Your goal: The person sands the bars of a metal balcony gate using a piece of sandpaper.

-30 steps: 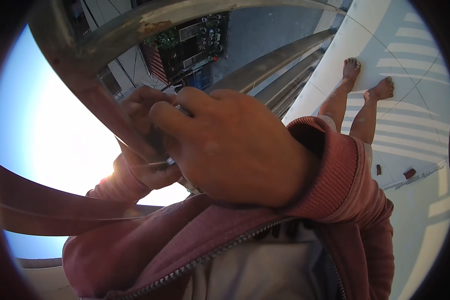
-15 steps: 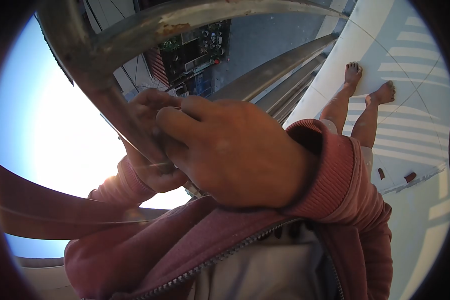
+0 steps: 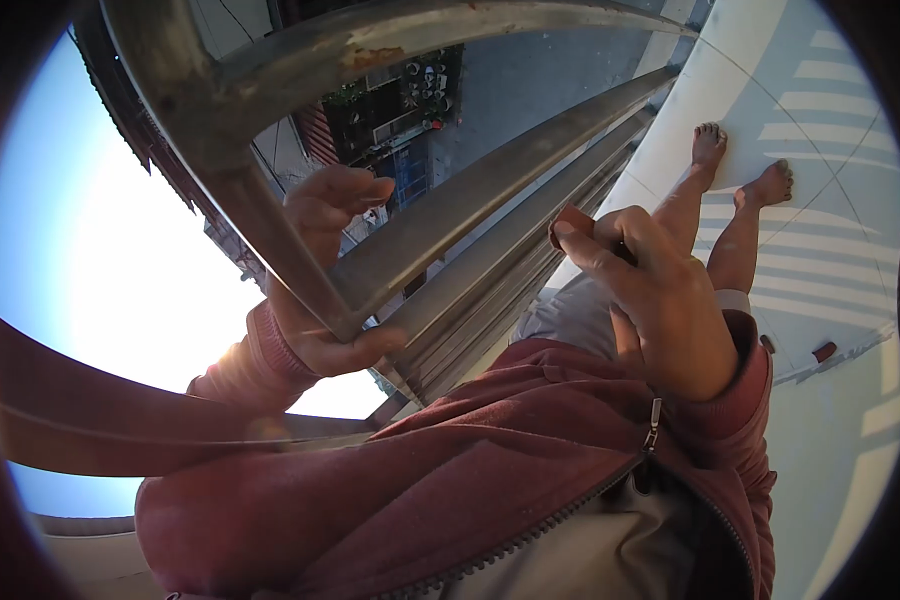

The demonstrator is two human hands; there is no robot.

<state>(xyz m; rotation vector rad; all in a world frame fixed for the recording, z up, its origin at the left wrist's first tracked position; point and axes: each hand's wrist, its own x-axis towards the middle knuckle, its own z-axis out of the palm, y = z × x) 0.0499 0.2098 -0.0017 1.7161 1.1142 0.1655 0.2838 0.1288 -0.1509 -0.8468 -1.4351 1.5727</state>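
My right hand (image 3: 660,300) is raised off the railing, in front of my jacket and shorts. Its thumb and fingers pinch a small reddish-brown folded piece (image 3: 573,222) that looks like sandpaper. My left hand (image 3: 320,240) is around the far side of the metal railing post (image 3: 270,235), its upper fingers curved and spread apart. The left thumb reaches past the lower corner of the post, and part of the palm is hidden behind the metal. Bare grey-brown metal shows on the railing, with rusty patches along the upper bar (image 3: 370,52).
Long metal bars (image 3: 490,190) run toward the pale ledge (image 3: 660,150). Beyond them lie a lower yard and potted plants (image 3: 428,85). My bare feet (image 3: 767,184) stand on tiles (image 3: 820,220) striped with sunlight. A reddish-brown scrap (image 3: 824,352) lies on the floor.
My right hand has moved from the post, over to the right, uncovering the post corner and the reddish-brown piece in its fingers. My left hand stays around the post, its fingers more spread.
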